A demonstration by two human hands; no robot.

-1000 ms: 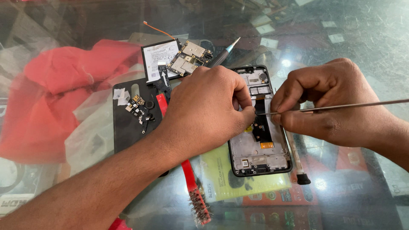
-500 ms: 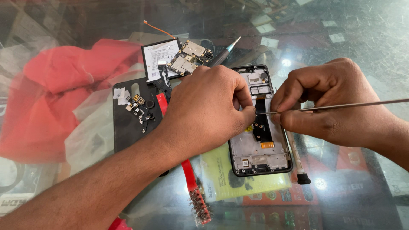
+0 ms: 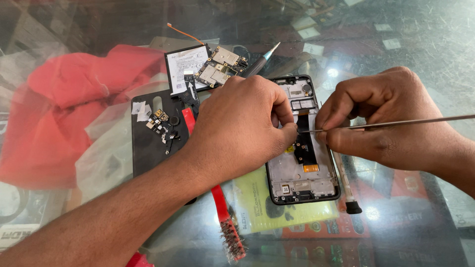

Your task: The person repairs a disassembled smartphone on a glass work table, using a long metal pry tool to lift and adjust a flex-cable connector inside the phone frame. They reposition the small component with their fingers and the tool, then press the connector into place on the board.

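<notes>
The opened phone frame (image 3: pixel 303 168) lies at the centre of the glass tabletop (image 3: pixel 425 44), its black flex cable (image 3: pixel 304 143) running down the middle. Your left hand (image 3: pixel 242 131) rests over the frame's 9 o'clock edge, fingertips pinched together at the cable, though you cannot tell what they hold. Your right hand (image 3: pixel 383 121), at 3 o'clock, is closed around thin metal tweezers (image 3: pixel 391 123), whose tip meets the cable beside your left fingertips. A red-handled brush (image 3: pixel 222 212) lies at 7 o'clock, partly under your left forearm. At 11 o'clock sit the battery (image 3: pixel 184 66) and the circuit board (image 3: pixel 220 66); a black back cover (image 3: pixel 151 143) with small parts lies at 9 o'clock, red cloth (image 3: pixel 64 99) beyond it.
</notes>
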